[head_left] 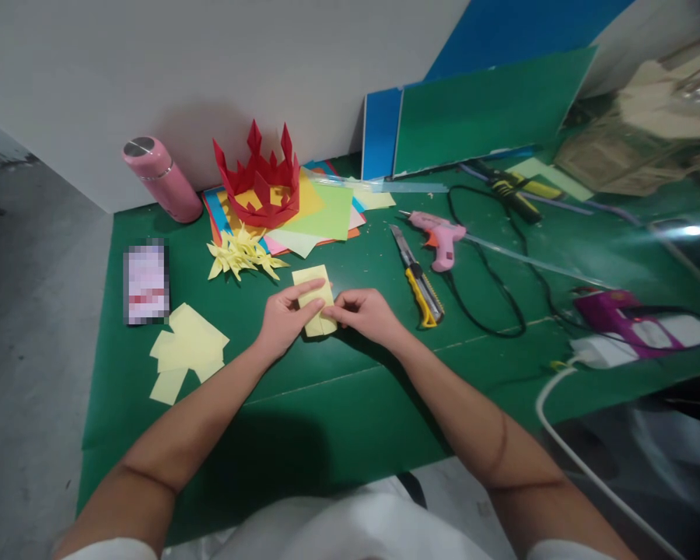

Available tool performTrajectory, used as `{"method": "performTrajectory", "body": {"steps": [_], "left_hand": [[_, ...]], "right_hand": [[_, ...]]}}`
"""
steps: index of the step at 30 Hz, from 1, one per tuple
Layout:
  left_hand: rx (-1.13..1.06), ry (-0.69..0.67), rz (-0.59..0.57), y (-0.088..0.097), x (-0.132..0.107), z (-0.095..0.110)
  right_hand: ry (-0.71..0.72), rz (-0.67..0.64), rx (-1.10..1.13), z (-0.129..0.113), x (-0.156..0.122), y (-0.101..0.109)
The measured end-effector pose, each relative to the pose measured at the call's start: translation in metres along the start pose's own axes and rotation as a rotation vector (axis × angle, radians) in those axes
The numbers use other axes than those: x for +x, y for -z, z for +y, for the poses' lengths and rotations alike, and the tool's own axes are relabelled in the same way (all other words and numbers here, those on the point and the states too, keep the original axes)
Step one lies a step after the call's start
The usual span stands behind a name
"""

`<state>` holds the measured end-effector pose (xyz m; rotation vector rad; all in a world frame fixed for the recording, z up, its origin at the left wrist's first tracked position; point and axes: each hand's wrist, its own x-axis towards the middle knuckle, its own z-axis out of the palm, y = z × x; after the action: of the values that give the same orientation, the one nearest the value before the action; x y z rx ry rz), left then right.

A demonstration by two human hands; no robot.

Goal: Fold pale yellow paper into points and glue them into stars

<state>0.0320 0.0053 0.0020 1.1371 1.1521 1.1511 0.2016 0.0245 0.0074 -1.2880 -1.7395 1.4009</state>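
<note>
A folded piece of pale yellow paper is between my hands, just above or on the green tabletop. My left hand grips it from the left, with the thumb and fingers lying across its face. At its right edge, my right hand pinches it between thumb and curled index finger. Beyond my hands lie several folded yellow paper shapes with pointed petals. Several loose yellow paper pieces overlap near my left forearm. A red folded-paper crown stands on a stack of coloured sheets farther back.
A pink bottle and a phone-like slab with a blurred screen are at left. On the right lie a yellow utility knife, a pink glue gun with its black cord, pliers and a purple power strip. Boards lean behind.
</note>
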Motion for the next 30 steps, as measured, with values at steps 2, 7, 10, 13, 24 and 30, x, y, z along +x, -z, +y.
{"method": "performTrajectory", "body": {"steps": [2,7,10,13,24,30], "left_hand": [[0.031,-0.012,0.011,0.0001,0.0001,0.0007],[0.077,-0.012,0.022,0.0015,0.0009,0.0001],[0.102,-0.016,0.023,0.0024,0.0010,-0.0002],[0.138,-0.029,0.026,0.0028,0.0008,0.0009],[0.275,-0.172,0.051,0.0026,-0.0008,0.0023],[0.404,-0.265,0.064,0.0026,-0.0020,-0.0003]], "right_hand": [[0.018,0.004,-0.014,0.0001,-0.0001,-0.0003],[0.046,-0.017,-0.005,0.0000,0.0001,-0.0001],[0.045,-0.047,0.020,-0.0006,0.0002,0.0010],[0.039,-0.058,0.024,-0.0015,0.0002,0.0020],[0.044,-0.058,0.002,-0.0045,-0.0001,0.0025],[0.048,-0.056,-0.043,-0.0064,0.0001,0.0041]]}}
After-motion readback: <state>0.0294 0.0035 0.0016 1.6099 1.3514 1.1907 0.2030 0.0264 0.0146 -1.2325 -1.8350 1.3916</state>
